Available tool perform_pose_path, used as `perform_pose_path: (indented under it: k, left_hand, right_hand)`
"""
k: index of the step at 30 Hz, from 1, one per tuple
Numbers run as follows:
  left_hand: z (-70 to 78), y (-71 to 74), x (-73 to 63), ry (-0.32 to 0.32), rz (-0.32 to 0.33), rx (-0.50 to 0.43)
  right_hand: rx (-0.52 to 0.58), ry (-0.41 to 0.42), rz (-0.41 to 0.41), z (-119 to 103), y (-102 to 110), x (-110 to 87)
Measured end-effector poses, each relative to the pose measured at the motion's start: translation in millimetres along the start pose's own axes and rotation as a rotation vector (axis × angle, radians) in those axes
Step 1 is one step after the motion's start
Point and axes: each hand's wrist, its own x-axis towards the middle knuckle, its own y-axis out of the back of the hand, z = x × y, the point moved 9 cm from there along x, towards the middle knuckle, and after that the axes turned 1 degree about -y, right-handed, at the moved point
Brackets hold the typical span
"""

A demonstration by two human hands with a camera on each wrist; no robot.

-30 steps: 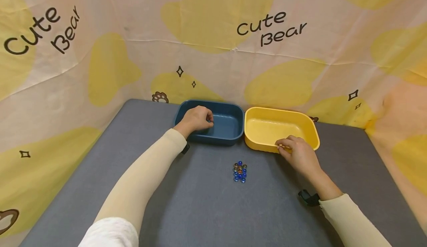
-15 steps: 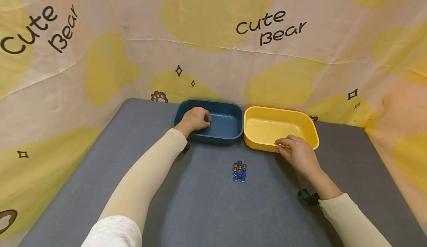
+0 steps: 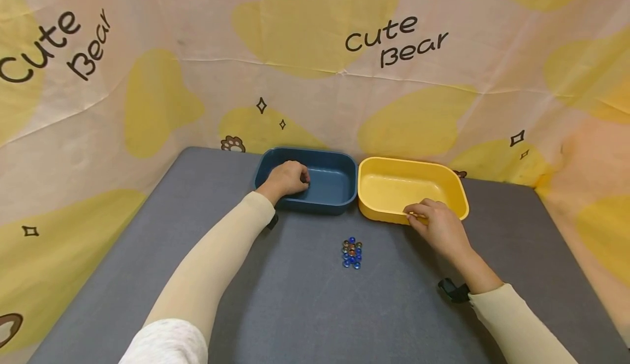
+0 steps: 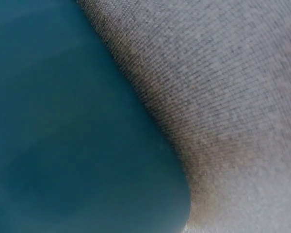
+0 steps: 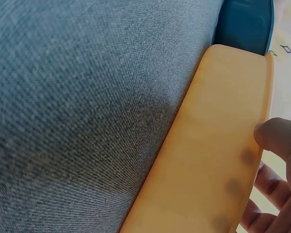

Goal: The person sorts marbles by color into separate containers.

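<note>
My left hand (image 3: 286, 178) reaches over the front left wall of a dark blue rectangular bin (image 3: 325, 208), its fingers bent down inside. Whether those fingertips hold anything I cannot tell. The left wrist view shows only the bin's outer wall (image 4: 87, 136) and grey cloth. My right hand (image 3: 439, 227) pinches the front rim of a yellow bin (image 3: 384, 215). In the right wrist view the thumb (image 5: 276, 137) lies at the rim, while the fingers sit behind the wall, where dark fingertip spots show through. Several glass marbles (image 3: 351, 253), blue and amber, lie grouped on the table before the bins.
Both bins stand side by side at the back of the grey cloth-covered table (image 3: 315, 309). Behind them hangs a pink and yellow printed curtain (image 3: 315, 52), which also runs along the left and right sides.
The left hand dips slightly lower and a little left within the blue bin. The right hand keeps its grip on the yellow rim. The head view shifts slightly.
</note>
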Motion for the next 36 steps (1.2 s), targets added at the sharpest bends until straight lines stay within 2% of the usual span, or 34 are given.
perform_pose_path:
  k: [10,16,27,36]
  left_hand:
    - [1.9,-3.5,1.9,-0.007,-0.013,0.018]
    - [3.4,1.2,-1.0,-0.026,0.0,0.017]
    - [4.8,14.4,-17.0,-0.042,0.031,0.008]
    - [16.7,21.8,-33.4,-0.078,0.088,-0.011]
  right_hand:
    - [-0.004,-0.004,-0.003,1,-1,-1.0]
    - [-0.008,-0.008,-0.01,0,-2,-1.0]
    - [-0.008,-0.011,-0.008,-1,0,0.8]
    - [-0.004,-0.011,-0.004,-1,-1,0.3]
